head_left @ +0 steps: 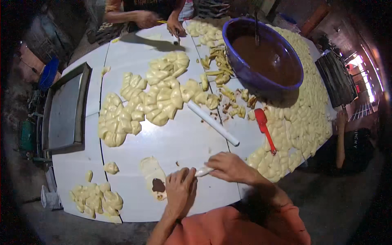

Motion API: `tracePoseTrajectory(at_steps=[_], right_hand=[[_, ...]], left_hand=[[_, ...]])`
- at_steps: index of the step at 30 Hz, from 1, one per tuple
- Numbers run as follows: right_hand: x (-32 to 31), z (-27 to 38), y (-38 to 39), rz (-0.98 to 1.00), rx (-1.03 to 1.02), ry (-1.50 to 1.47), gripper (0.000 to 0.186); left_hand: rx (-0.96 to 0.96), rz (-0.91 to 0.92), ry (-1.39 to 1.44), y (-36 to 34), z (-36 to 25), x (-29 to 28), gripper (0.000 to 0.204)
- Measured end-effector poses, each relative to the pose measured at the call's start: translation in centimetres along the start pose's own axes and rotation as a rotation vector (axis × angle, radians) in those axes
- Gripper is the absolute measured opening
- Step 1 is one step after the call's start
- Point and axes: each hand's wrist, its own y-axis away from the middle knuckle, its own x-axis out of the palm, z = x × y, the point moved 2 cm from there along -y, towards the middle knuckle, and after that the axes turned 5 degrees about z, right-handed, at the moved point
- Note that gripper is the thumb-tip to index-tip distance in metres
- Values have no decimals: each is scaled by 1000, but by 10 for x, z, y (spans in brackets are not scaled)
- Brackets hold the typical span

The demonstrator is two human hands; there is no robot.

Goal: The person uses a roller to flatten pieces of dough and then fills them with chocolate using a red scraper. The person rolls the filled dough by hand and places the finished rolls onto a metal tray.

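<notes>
First: Which step looks in hand?

Second: Rolling, I'd judge. Between your hands lies a white, smooth, rod-shaped piece (203,171), on the white tabletop (171,143); whether it's a tool or dough, I can't tell.

First: And the fingers?

Second: Your right hand (228,166) has its fingers curled around one end. Your left hand (179,190) bends its fingers down at the other; whether they grip, I can't tell.

First: What would the next move call for?

Second: Probably even, light pressure from both of you—

First: Both hands, you mean.

Second: Yes, and you'd want your left one kept clear of the dark brown, glossy filling (158,185) on the pale, flattened dough strip (149,166) just beside it.

First: Now count for me.

Second: You have one strip, one dollop of filling, one loose white, straight rod (214,123), one red, long-handled spatula (265,130), one deep purple-blue, round bowl (298,77) and one grey metal, rectangular tray (63,116). The cream-coloured, glossy dough pieces (165,102) overlap too much to count.
</notes>
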Motion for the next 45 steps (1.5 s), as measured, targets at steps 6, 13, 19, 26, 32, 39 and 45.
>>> tracePoseTrajectory(at_steps=[6, 13, 19, 26, 32, 39, 45], right_hand=[[-96, -70, -76, -352, 437, 135, 27], [-146, -202, -183, -514, 385, 354, 34], [-140, -248, -239, -440, 532, 406, 33], [-138, -247, -229, -410, 613, 351, 28], [-150, -234, -194, -468, 609, -7, 35], [-164, -208, -164, -511, 466, 302, 37], [-139, -108, -127, -432, 549, -457, 23]], left_hand=[[11, -102, 13, 40, -9, 6, 50], [-41, -230, -48, 77, 1, 33, 49], [-55, -217, -50, 67, -2, 23, 43], [-84, -195, -8, 67, 1, 23, 38], [-71, -206, -24, 64, 0, 24, 34], [7, -249, -33, 62, 1, 27, 34], [-47, -386, 66, 48, -2, 4, 25]])
